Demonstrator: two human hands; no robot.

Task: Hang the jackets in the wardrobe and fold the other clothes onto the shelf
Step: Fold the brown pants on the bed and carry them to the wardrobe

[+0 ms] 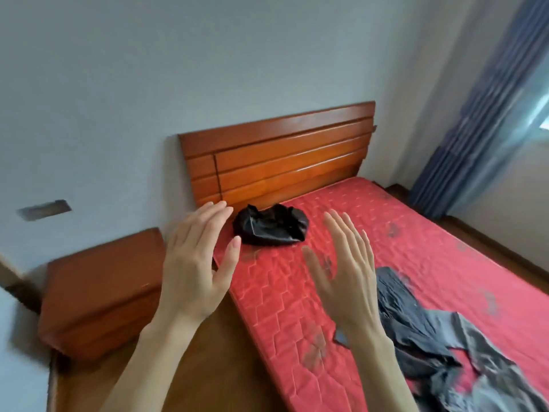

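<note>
Left hand point(193, 263): raised, fingers straight, palm facing right, holding nothing.
Right hand point(346, 275): raised, fingers straight, palm facing left, holding nothing.

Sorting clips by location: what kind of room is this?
A bedroom, most likely: a red mattress against a wooden headboard, a bedside cabinet, and curtains.

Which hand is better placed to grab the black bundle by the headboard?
Probably the left hand: its fingertips are right beside the black bundle. The right hand, also open and empty, sits nearer the camera, closer to the dark clothes.
</note>
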